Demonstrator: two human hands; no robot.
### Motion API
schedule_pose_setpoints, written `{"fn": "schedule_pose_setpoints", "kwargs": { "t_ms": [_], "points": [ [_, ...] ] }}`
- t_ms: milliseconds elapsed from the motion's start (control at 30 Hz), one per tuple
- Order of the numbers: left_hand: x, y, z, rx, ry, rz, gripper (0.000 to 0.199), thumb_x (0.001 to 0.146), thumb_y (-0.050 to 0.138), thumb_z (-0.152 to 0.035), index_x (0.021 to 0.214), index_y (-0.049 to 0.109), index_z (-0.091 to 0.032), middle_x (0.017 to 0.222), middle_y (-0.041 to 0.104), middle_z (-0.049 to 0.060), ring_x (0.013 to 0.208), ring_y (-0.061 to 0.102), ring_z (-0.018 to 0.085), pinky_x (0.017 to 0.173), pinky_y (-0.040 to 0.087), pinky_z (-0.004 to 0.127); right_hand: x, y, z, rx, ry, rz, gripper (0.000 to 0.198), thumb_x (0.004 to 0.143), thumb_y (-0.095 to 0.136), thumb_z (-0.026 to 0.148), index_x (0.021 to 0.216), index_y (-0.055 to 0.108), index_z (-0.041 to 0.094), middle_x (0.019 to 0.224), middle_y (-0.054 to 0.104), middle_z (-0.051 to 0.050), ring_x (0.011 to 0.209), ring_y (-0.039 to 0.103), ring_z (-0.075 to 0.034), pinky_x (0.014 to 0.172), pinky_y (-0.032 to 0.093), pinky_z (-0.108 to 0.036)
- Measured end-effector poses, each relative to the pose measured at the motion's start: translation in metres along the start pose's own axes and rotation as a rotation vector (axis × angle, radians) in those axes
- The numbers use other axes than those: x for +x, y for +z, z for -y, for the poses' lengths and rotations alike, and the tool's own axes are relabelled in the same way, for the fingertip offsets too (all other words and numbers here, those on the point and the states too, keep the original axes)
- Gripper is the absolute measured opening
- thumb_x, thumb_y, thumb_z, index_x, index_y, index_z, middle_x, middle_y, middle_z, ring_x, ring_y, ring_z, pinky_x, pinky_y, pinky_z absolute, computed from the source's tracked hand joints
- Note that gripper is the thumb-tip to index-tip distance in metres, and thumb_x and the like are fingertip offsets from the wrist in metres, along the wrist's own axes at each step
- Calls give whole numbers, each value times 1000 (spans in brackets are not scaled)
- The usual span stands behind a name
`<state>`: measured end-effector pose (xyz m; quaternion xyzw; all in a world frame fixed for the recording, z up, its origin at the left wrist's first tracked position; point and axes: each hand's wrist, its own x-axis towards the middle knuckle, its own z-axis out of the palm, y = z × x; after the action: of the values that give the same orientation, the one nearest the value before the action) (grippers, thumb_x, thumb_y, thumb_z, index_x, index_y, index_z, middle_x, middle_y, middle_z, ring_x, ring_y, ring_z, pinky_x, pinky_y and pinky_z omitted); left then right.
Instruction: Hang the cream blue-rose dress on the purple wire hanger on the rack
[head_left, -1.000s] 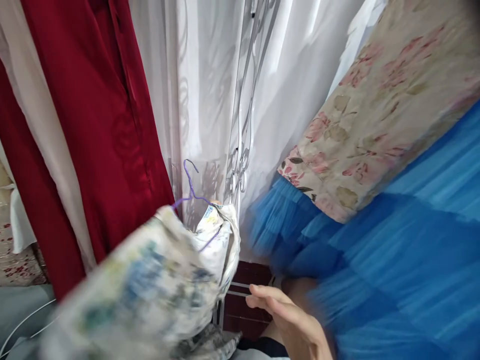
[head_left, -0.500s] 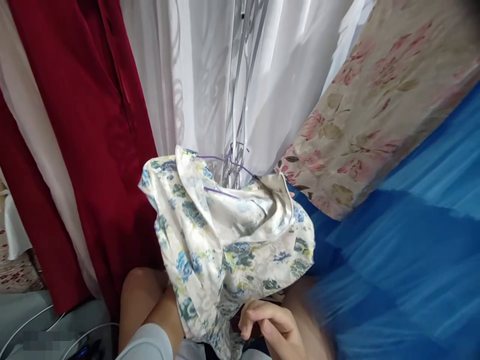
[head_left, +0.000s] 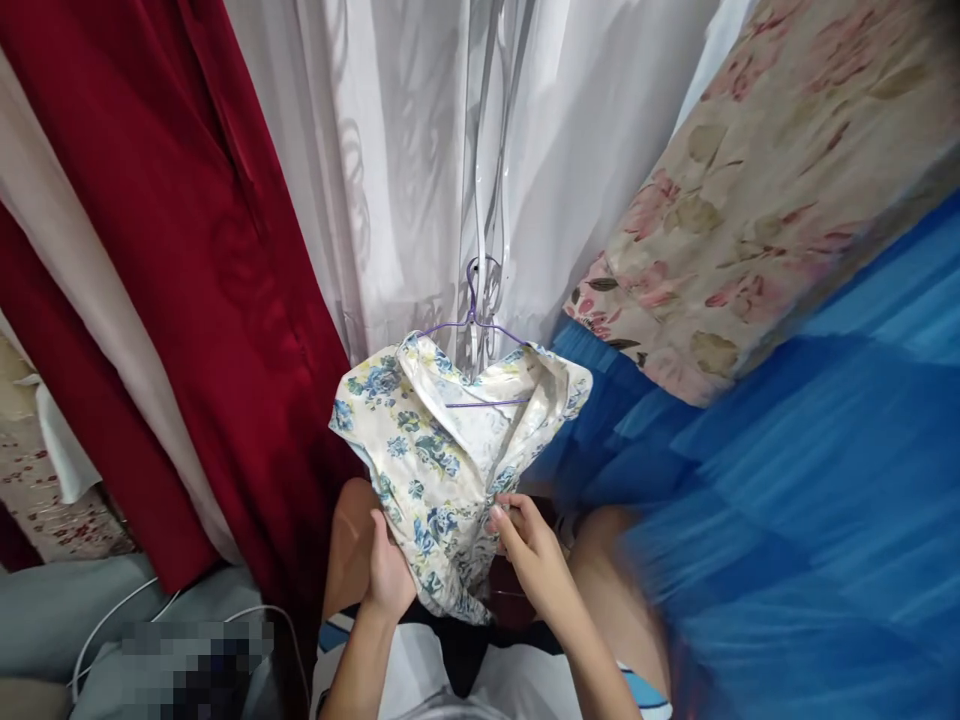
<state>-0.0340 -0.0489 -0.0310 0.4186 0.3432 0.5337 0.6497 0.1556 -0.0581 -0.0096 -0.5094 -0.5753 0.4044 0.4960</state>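
Observation:
A white blouse [head_left: 416,440] with blue and yellow flowers hangs on a purple wire hanger [head_left: 472,318]. Its collar is spread open, and the hanger's lower bar shows through the neck opening. On the blouse's left edge is my left hand [head_left: 391,575], thumb at the near side and the other fingers hidden behind the cloth. With thumb and fingertips, my right hand [head_left: 534,548] pinches the front edge of the blouse below the neckline. The lower part of the blouse is bunched and hangs between my knees.
White curtains [head_left: 405,200] and a white metal stand [head_left: 480,200] are behind the hanger. Dark red cloth [head_left: 172,250] hangs at the left, flowered cloth [head_left: 720,230] and blue pleated cloth [head_left: 795,480] at the right. A white cable [head_left: 97,625] lies at the lower left.
The blouse has moved down and now hangs straighter, with the hanger's hook in view. My left hand has come out from behind it to its left edge. My right hand has moved up onto the front edge.

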Motion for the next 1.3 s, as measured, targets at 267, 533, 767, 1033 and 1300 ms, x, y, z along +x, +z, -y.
{"fn": "schedule_pose_setpoints", "kwargs": {
  "t_ms": [267, 533, 767, 1033, 1300],
  "points": [
    [0, -2, 14, 172, 241, -449, 57, 75, 75, -41, 125, 59, -17, 129, 64, 15, 122, 60, 31, 102, 49, 41, 26, 25, -1, 51, -16, 69, 43, 91, 51, 56, 65, 47, 21, 51, 49, 3, 47, 42, -13, 51, 32, -26],
    [10, 11, 41, 795, 727, -473, 32, 89, 63, -27, 119, 58, -20, 117, 63, 11, 113, 60, 24, 99, 47, 38, 8, 21, 7, 154, 78, 118, 44, 89, 55, 59, 72, 57, 18, 42, 50, 3, 38, 36, -11, 44, 27, -25],
    [13, 38, 31, 973, 526, -131, 13, 94, 47, -18, 84, 54, -19, 83, 64, 5, 80, 61, 18, 73, 44, 27, 41, 14, 41, 244, -1, 45, 41, 83, 64, 56, 67, 59, 18, 41, 48, 4, 38, 35, -9, 44, 25, -24],
    [11, 18, 14, 1250, 494, 11, 12, 89, 45, -11, 83, 49, -20, 87, 60, 4, 80, 58, 18, 68, 37, 27, 129, 1, 140, 371, -126, -9, 36, 71, 74, 45, 57, 59, 15, 46, 48, 2, 40, 30, -5, 41, 14, -23],
    [5, 22, 29, 1296, 462, 58, 14, 84, 48, -8, 86, 52, -21, 87, 61, 4, 77, 58, 18, 64, 36, 27, 131, 4, 146, 411, -175, -95, 35, 72, 72, 46, 60, 61, 15, 46, 48, 3, 40, 27, -6, 41, 14, -24]
  ]
}}
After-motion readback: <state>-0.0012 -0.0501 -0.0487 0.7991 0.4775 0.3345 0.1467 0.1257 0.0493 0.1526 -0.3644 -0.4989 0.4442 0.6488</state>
